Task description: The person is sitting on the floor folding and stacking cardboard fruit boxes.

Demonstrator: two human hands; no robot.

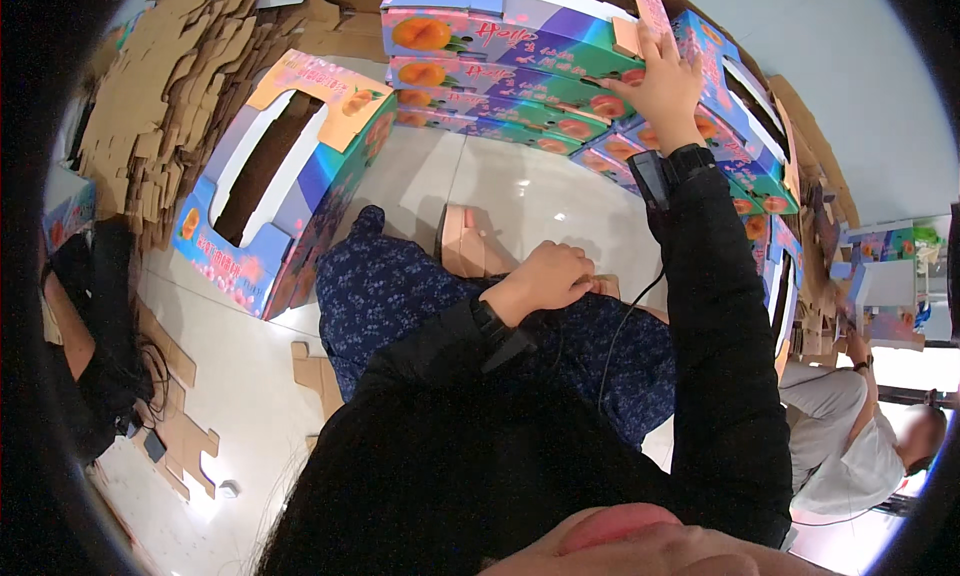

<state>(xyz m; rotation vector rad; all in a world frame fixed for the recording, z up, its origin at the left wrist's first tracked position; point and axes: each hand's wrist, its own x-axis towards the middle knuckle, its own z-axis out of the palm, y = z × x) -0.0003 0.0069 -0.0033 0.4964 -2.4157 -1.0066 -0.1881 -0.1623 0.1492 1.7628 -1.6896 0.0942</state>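
My right hand (665, 88) is stretched forward and lies on the near right corner of the top printed carton (540, 48) in a stack. Its fingers are spread over the corner and the thumb points left along the front side. A small tan cardboard flap (627, 38) stands beside the fingers. The carton is blue, purple and green with orange fruit pictures. Over my lap, my left hand (548, 276) is loosely curled, touching no carton; I see nothing in its fingers.
Another printed carton (228, 194) with a long top opening stands at the left. Behind it leans a large pile of flat brown cardboard (160, 106). More cartons (735, 106) stand at the right. Cardboard scraps (175, 431) lie on the tiled floor. A person in white (850, 446) sits far right.
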